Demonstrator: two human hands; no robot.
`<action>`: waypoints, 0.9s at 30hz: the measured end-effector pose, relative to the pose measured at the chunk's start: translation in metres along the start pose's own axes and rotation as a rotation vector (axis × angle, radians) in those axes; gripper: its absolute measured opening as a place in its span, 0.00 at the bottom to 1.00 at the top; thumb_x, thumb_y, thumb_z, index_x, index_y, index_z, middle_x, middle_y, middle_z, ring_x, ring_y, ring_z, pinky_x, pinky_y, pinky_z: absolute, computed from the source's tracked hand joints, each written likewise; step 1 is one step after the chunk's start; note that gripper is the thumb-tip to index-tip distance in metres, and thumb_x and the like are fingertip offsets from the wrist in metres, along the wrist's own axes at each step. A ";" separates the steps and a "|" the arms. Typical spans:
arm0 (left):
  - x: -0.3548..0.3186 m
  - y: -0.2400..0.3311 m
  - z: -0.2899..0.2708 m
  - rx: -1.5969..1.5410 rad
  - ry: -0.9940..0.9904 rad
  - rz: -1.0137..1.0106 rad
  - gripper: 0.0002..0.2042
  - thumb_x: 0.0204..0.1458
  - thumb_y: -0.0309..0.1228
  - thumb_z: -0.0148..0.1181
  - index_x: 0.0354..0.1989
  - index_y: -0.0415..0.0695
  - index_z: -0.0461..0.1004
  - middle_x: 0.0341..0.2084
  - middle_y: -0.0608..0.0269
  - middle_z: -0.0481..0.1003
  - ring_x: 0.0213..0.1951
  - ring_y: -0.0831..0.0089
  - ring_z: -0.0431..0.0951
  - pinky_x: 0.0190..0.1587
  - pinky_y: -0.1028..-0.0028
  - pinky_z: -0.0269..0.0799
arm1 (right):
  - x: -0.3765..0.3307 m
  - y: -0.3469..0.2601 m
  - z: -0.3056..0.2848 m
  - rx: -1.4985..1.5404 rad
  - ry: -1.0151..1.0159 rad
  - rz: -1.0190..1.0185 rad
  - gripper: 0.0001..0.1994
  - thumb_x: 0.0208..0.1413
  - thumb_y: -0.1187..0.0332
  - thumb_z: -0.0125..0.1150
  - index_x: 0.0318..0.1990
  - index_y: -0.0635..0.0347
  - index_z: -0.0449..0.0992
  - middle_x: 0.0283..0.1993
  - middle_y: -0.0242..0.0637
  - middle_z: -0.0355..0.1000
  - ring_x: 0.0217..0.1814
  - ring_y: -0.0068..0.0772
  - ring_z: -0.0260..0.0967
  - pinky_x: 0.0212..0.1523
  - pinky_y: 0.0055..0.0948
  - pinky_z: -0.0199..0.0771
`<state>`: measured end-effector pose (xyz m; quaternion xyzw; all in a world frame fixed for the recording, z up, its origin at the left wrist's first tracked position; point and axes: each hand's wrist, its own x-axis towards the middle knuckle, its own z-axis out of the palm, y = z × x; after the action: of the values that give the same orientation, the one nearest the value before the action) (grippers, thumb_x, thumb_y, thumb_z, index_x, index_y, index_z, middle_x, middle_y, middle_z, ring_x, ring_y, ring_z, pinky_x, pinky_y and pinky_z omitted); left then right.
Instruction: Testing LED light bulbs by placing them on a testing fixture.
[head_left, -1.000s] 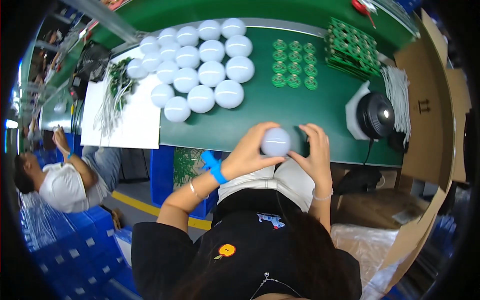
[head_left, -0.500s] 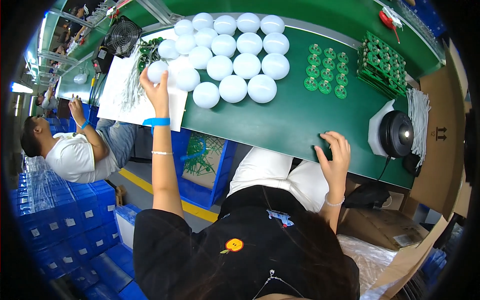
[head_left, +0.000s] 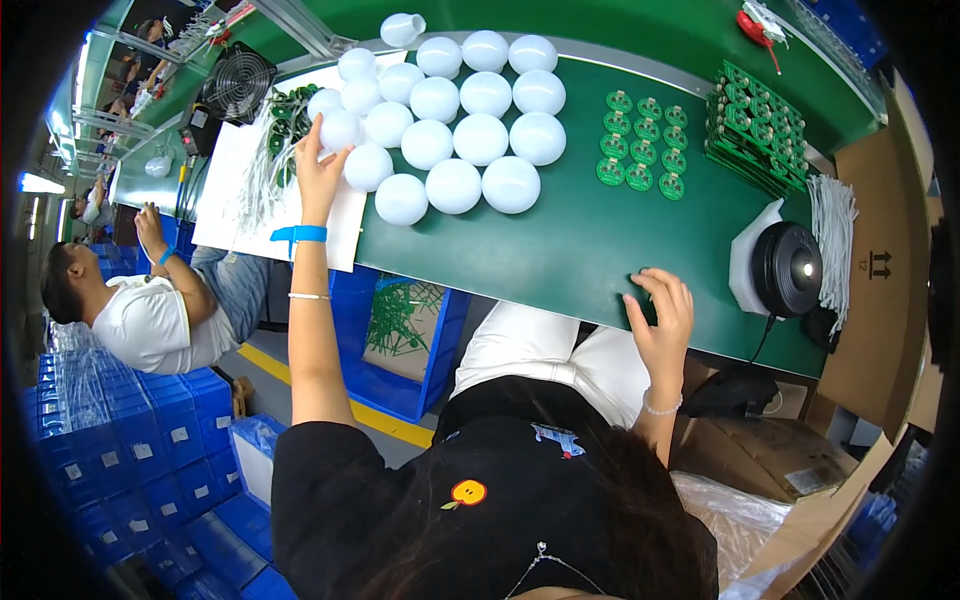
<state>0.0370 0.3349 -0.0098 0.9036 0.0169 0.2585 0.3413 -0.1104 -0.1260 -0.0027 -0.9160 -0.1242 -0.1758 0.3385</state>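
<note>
My left hand [head_left: 318,180] is closed around a white bulb [head_left: 340,130], index finger and thumb on either side of it. That bulb sits at the left edge of several rows of round white bulbs [head_left: 481,139] on the green tabletop [head_left: 590,255]. Behind the rows, one bulb [head_left: 399,31] lies tipped on its side with its narrow neck showing. At the table's front edge, my right hand [head_left: 664,315] holds nothing, its fingers apart and slightly bent.
Round green circuit boards [head_left: 642,152] lie in rows to the right, near stacked board panels [head_left: 755,130]. A black round device [head_left: 788,268] stands by white wires [head_left: 832,235]. Left are wired boards on white paper [head_left: 335,232], a fan [head_left: 240,80] and a seated person [head_left: 150,310].
My left hand has pushed its bulb rightward, up against the group. The bulb at the far left corner has tipped over toward the back. My right hand is almost still.
</note>
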 end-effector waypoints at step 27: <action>0.147 0.046 -0.015 0.317 -0.001 0.313 0.20 0.49 0.39 0.59 0.46 0.38 0.69 0.42 0.49 0.69 0.42 0.60 0.71 0.43 0.70 0.68 | -0.001 0.001 0.011 -0.126 0.152 0.036 0.08 0.41 0.73 0.63 0.31 0.58 0.74 0.34 0.33 0.71 0.32 0.35 0.65 0.32 0.30 0.62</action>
<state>0.1502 0.3395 0.0956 0.9376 -0.0832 0.3022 0.1506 -0.1083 -0.1199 -0.0116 -0.9216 -0.0703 -0.2461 0.2919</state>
